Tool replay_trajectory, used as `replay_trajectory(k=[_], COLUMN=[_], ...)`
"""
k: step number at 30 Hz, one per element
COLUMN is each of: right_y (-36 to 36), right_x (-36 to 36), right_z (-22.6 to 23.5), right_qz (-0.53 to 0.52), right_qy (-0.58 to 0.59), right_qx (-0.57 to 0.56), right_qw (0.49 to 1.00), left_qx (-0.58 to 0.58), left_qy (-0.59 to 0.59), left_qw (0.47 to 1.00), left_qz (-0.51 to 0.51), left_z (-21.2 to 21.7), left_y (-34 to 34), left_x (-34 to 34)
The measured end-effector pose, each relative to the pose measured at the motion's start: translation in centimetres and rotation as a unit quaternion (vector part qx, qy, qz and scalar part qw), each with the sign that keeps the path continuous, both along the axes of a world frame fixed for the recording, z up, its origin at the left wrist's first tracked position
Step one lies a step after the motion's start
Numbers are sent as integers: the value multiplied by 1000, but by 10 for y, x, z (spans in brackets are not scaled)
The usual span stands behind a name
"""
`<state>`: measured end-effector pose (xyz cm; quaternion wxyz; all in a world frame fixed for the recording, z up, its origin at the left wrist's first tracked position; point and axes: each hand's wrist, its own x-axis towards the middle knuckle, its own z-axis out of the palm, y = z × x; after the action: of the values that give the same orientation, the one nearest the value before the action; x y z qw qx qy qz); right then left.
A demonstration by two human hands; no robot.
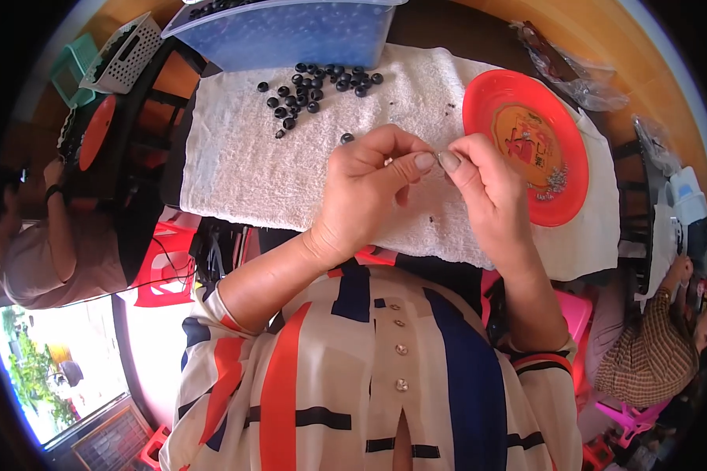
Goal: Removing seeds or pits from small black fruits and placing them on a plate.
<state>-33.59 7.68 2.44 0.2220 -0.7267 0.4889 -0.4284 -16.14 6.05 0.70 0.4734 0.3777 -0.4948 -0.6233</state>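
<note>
My left hand [368, 188] and my right hand [483, 192] meet fingertip to fingertip above a white towel [236, 157], pinching something very small between thumbs and forefingers; what it is I cannot make out. Several dark round beads [310, 85] lie scattered on the towel's far part, and one lone bead [346, 138] rests just beyond my left hand. A red plastic plate [487, 102] with a little pile of tiny silvery bits [556, 180] sits to the right of my right hand.
A blue plastic tub [291, 35] of dark beads stands at the towel's far edge. Clear plastic bags [573, 71] lie at the far right. Other people sit at the left [31, 251] and right [660, 345]. Red and pink stools stand around.
</note>
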Motion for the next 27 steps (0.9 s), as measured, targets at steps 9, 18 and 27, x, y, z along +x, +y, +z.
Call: replay_trajectory(k=[9, 18, 27], right_y=[-2, -11, -13], right_x=[17, 20, 17], right_z=[-1, -17, -17], right_qz=[30, 2, 36], right_qy=[-68, 99, -34], right_qx=[70, -159, -51], right_qw=[995, 982, 997], left_qx=[-297, 100, -64], left_qy=[-175, 25, -85], left_qw=[931, 994, 992], left_qz=[123, 33, 69], left_z=[-6, 1, -1], left_y=[3, -8, -1], left_x=[4, 5, 6])
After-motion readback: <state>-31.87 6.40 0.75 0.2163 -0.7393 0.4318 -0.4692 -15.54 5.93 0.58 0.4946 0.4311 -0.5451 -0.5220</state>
